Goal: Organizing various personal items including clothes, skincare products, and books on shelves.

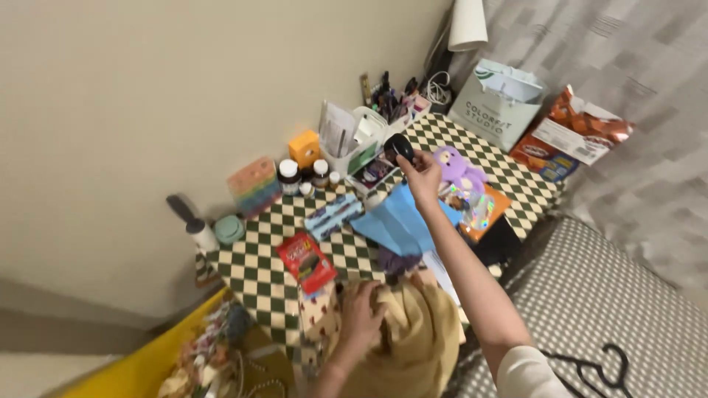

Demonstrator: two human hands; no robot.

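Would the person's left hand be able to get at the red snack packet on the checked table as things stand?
Probably yes: the left hand rests on the yellow cloth just beside the red snack packet, which lies uncovered on the checked table.

The right hand (422,175) holds a black jar (399,147) above the checkered table (258,276), near a purple plush (457,169). The left hand (361,313) grips yellow cloth (417,335) beside a red packet (306,262).

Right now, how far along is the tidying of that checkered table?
Early. Nothing looks sorted yet. In hand: the right hand holds a black round object over the white organizer; the left hand rests on yellow fabric. Still loose: red snack packet, blue bag, purple plush.
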